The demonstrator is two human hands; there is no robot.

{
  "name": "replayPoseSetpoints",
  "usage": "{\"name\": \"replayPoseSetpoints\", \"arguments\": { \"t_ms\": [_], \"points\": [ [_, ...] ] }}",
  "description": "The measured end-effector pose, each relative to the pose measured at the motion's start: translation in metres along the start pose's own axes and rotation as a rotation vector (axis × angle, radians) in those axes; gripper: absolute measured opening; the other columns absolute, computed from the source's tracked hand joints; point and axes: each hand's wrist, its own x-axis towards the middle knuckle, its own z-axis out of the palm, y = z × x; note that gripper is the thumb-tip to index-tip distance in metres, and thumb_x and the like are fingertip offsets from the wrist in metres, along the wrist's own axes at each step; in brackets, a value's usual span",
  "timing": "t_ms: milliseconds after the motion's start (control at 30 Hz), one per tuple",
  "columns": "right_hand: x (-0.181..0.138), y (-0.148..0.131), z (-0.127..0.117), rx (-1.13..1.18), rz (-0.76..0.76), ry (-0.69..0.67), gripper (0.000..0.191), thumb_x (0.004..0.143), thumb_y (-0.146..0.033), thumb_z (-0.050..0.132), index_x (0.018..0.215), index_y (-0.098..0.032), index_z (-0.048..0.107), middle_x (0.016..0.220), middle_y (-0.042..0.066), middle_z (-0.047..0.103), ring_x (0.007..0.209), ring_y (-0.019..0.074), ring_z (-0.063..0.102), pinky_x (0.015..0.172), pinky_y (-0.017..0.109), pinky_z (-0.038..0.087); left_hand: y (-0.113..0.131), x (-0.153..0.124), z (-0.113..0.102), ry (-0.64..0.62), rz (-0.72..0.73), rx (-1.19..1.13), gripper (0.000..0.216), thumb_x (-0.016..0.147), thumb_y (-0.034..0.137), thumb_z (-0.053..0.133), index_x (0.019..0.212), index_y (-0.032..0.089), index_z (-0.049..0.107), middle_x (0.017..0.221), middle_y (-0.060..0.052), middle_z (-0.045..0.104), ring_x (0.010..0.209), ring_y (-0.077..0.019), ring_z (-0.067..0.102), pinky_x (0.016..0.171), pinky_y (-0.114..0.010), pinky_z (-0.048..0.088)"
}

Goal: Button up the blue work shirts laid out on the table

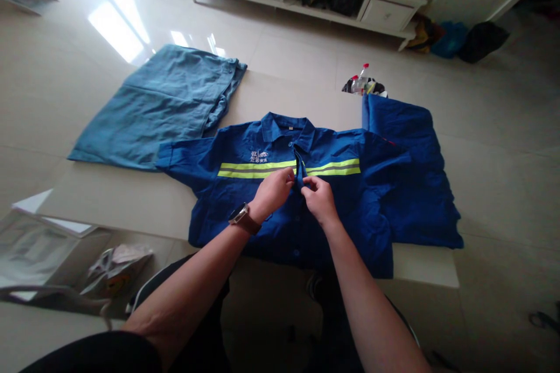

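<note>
Blue cotton-like work shirt (350,198) lies flat on the table (131,198), reflective yellow stripe (258,168) across chest. Left hand (273,191) and right hand (318,198) both pinch the front placket. Paler folded garment (161,105) lies just beside it.

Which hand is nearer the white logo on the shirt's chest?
Left. The left hand pinches the placket just below and right of the white logo; the right hand grips the shirt farther right, across the front opening.
</note>
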Motion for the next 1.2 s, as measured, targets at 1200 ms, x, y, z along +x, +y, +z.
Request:
{"name": "replayPoseSetpoints", "arguments": {
  "t_ms": [1200],
  "points": [
    [-0.005,-0.018,-0.011,-0.178,-0.217,0.059,0.013,0.081,-0.027,0.065,0.082,-0.018,0.073,0.084,0.004,0.067,0.064,0.0137,0.052,0.066,0.028,0.045,0.008,-0.005,0.000,0.021,0.036,-0.316,0.010,0.084,0.010,0.058,0.086,0.017,0.065,0.074,-0.002,0.068,0.069,-0.0139,0.061,0.066,-0.024,0.045]
  ]
}}
